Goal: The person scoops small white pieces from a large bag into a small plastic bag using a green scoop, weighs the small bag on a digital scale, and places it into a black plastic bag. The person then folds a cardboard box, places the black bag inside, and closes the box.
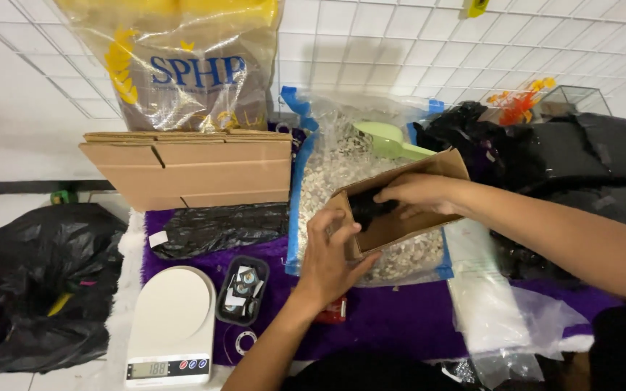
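Your left hand [331,253] grips the near end of the small cardboard box [400,206] over the open bag of pale gravel [327,174] — your right hand [418,194] reaches inside, fingers closed around a black bag [369,210]

Open brown cardboard box [400,210] tilted above gravel, black bag [368,210] inside.

Scale [170,318] left of tray [241,289]; flat cartons [190,170] behind; open box [400,210] right, over pellet bag [327,174].
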